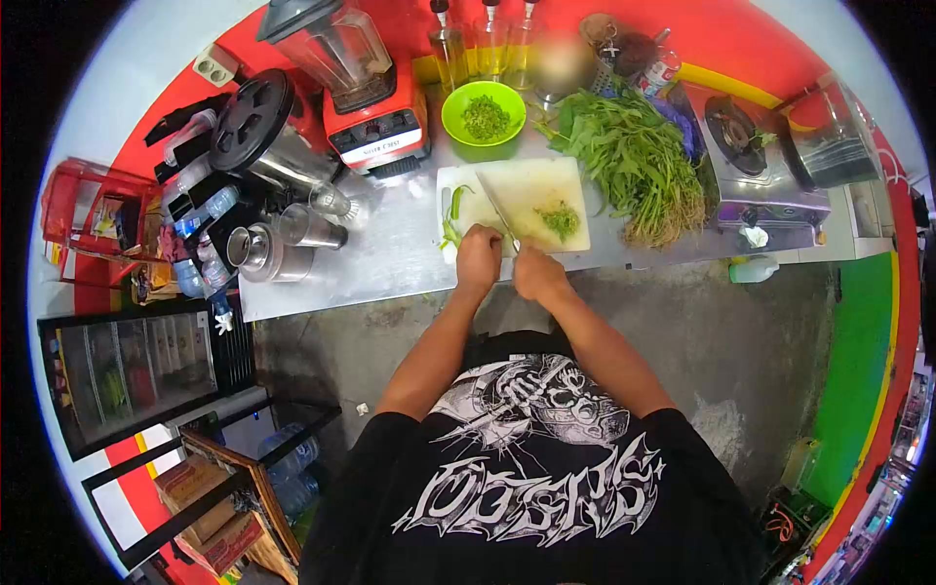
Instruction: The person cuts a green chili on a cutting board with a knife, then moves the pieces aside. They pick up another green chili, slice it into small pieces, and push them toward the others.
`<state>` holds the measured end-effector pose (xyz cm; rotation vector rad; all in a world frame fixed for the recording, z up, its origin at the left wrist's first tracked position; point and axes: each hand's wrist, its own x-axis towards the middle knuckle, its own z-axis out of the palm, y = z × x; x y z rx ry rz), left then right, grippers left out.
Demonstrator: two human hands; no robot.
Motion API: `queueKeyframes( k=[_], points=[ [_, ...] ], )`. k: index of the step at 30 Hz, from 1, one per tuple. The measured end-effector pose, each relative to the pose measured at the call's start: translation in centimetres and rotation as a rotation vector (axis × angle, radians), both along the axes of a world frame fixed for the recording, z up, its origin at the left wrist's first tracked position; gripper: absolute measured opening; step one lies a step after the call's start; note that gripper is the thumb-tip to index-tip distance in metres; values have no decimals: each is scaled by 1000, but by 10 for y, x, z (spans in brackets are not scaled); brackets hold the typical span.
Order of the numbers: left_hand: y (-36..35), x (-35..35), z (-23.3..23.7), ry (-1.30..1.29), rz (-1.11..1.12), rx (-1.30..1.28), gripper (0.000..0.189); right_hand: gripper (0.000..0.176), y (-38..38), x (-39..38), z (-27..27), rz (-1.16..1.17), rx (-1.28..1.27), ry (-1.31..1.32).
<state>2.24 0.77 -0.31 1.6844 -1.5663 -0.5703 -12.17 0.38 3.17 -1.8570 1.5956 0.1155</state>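
Note:
My right hand is closed round the handle of a knife, whose blade points away and to the left across the white cutting board. Just left of it, my left hand rests at the board's near edge with its fingers curled; what they hold, if anything, is hidden. Green chili pieces lie on the board's left side, close to my left hand. To the right of the blade is a small heap of chopped greens.
Behind the board stands a lime-green bowl with chopped greens in it. A large bunch of leafy greens with roots lies to the right, beside a gas stove. A red blender and metal containers stand left.

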Motion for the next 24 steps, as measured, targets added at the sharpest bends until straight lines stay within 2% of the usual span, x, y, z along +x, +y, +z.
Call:
queueKeyframes(
  k=[9,15,18,20,24],
  points=[
    [-3,-1,-6,-10,29,-27,12,42,-1,0,14,56,46,48],
    [-1,-1,-5,-18,22,-28,10,40,13,-2,5,49,63,68],
    [-3,-1,-5,-29,29,-43,9,46,4,-1,0,52,4,22],
    [-3,0,-8,-24,37,-15,8,43,1,2,7,84,12,87],
    [-3,1,-10,-8,45,3,7,37,13,-1,6,40,10,24]
  ],
)
